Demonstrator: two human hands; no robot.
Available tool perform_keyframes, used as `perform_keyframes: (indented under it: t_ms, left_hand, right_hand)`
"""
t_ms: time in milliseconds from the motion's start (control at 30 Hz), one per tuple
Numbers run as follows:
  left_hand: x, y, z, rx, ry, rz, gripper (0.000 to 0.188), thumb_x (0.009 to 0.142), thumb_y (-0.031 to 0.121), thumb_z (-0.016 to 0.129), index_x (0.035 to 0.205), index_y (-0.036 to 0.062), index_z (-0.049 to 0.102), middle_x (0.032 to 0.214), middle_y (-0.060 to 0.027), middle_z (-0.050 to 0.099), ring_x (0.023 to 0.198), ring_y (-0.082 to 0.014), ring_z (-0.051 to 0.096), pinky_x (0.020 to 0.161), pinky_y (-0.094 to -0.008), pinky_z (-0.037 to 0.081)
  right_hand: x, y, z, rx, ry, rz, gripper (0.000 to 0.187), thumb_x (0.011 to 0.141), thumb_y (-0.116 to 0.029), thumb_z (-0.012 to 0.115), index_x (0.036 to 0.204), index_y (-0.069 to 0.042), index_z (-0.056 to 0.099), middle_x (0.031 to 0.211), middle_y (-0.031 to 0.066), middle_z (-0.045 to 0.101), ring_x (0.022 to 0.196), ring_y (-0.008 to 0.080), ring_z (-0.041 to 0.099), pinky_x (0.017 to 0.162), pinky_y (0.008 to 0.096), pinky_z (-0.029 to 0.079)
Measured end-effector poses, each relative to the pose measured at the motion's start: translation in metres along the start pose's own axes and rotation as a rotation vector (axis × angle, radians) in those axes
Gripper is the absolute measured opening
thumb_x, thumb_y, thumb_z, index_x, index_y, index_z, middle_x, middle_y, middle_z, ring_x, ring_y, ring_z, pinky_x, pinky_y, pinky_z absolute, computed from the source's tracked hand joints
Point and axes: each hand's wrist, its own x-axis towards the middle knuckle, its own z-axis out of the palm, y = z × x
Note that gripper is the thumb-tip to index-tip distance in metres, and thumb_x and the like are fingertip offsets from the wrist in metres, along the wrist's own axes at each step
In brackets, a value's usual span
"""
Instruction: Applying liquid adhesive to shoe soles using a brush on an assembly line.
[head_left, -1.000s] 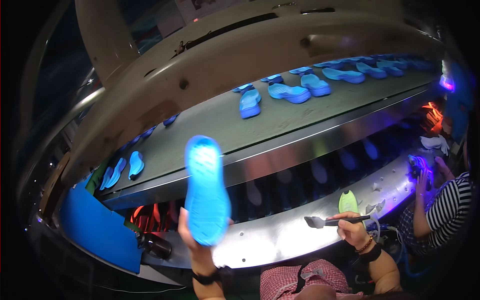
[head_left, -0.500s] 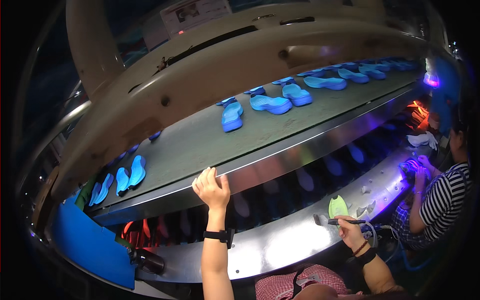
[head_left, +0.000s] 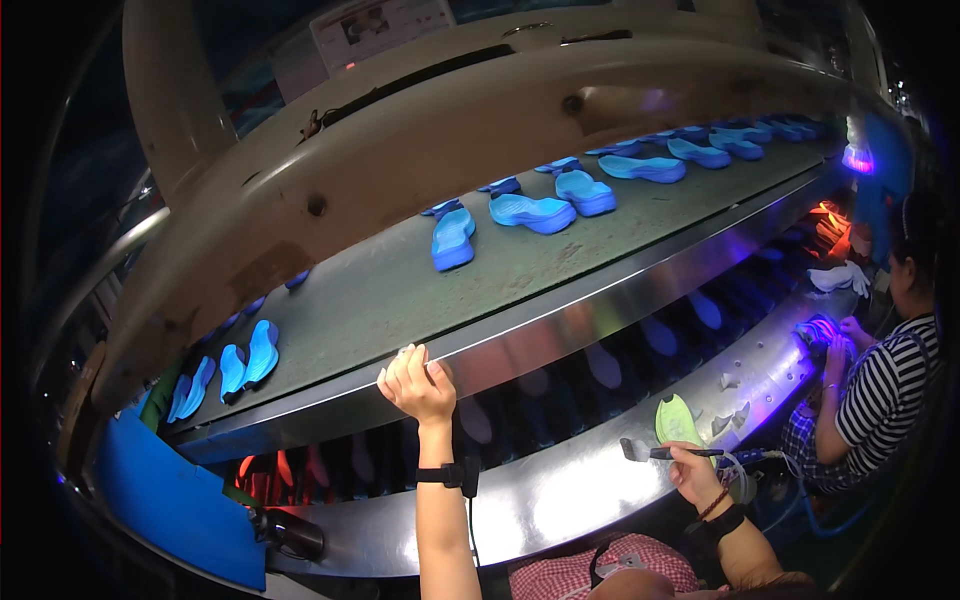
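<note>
My left hand (head_left: 418, 385) is raised at the metal rail (head_left: 540, 335) of the conveyor, its fingers loosely bent at the edge, with nothing visible in them. A black strap circles that wrist. In my right hand (head_left: 695, 474) is a flat brush (head_left: 634, 451) with a grey head and black handle, its head pointing left. Clear tubing (head_left: 742, 470) runs by the handle's end. A lime-green shoe sole (head_left: 676, 420) stands just behind this hand, above the metal counter (head_left: 575, 495). Whether my fingers touch the sole cannot be made out.
Several blue soles (head_left: 532, 212) lie on the dark belt (head_left: 370, 320) beyond the rail, more (head_left: 262, 350) at its left end. A beige hood (head_left: 420, 140) overhangs it. Soles pass in the dark slot below. A co-worker (head_left: 880, 390) sits right; a dark bottle (head_left: 297, 533) lies left.
My view has shifted slightly. My left fingers are more curled than before. The brush in my right hand is lower, and its head shows more clearly.
</note>
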Motion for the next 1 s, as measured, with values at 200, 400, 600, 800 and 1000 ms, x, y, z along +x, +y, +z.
perform_keyframes:
  t_ms: [200, 400, 600, 800, 1000]
  left_hand:
    - [-0.003, 0.002, -0.001, -0.002, -0.002, 0.0, 0.027, 0.081, 0.023, 0.045, 0.093, 0.0057, 0.061, 0.098, -0.0076, 0.061, 0.097, -0.024, 0.053, 0.092, -0.0403, 0.031]
    - [-0.004, 0.001, 0.0, -0.008, 0.009, -0.008, 0.027, 0.082, 0.022, 0.044, 0.093, 0.0055, 0.061, 0.098, -0.0075, 0.061, 0.097, -0.0237, 0.053, 0.093, -0.0405, 0.03]
    - [-0.006, 0.0, 0.001, -0.01, 0.011, -0.009, 0.026, 0.082, 0.021, 0.043, 0.092, 0.0053, 0.062, 0.097, -0.007, 0.061, 0.097, -0.0233, 0.053, 0.093, -0.0404, 0.03]
    - [-0.008, 0.001, 0.001, -0.017, 0.018, -0.024, 0.026, 0.082, 0.021, 0.043, 0.091, 0.0057, 0.062, 0.097, -0.0066, 0.062, 0.096, -0.0232, 0.054, 0.093, -0.0404, 0.03]
    - [-0.006, 0.003, 0.001, 0.003, 0.012, -0.013, 0.025, 0.084, 0.019, 0.041, 0.091, 0.0057, 0.061, 0.097, -0.0077, 0.061, 0.095, -0.0236, 0.054, 0.092, -0.0399, 0.03]
  right_hand:
    - [0.006, -0.003, -0.003, -0.031, -0.011, -0.034, 0.019, 0.083, -0.009, 0.056, 0.099, 0.001, 0.06, 0.079, 0.0072, 0.063, 0.048, 0.011, 0.049, 0.046, 0.0222, 0.041]
    - [0.007, 0.002, -0.004, -0.049, 0.019, -0.048, 0.02, 0.083, -0.009, 0.056, 0.1, 0.001, 0.059, 0.079, 0.0066, 0.063, 0.049, 0.011, 0.05, 0.046, 0.022, 0.04]
    - [0.009, -0.002, -0.011, -0.074, 0.064, -0.063, 0.019, 0.083, -0.01, 0.057, 0.099, 0.0, 0.059, 0.072, 0.0033, 0.058, 0.048, 0.0104, 0.05, 0.045, 0.0228, 0.039]
    - [0.008, -0.012, -0.019, -0.061, 0.08, -0.115, 0.018, 0.083, -0.009, 0.057, 0.097, 0.001, 0.06, 0.068, 0.0028, 0.057, 0.047, 0.0095, 0.05, 0.042, 0.0195, 0.036]
    - [0.004, -0.012, -0.022, -0.019, 0.125, -0.111, 0.019, 0.083, -0.009, 0.056, 0.099, 0.001, 0.059, 0.07, 0.0037, 0.057, 0.047, 0.0095, 0.049, 0.041, 0.0192, 0.036]
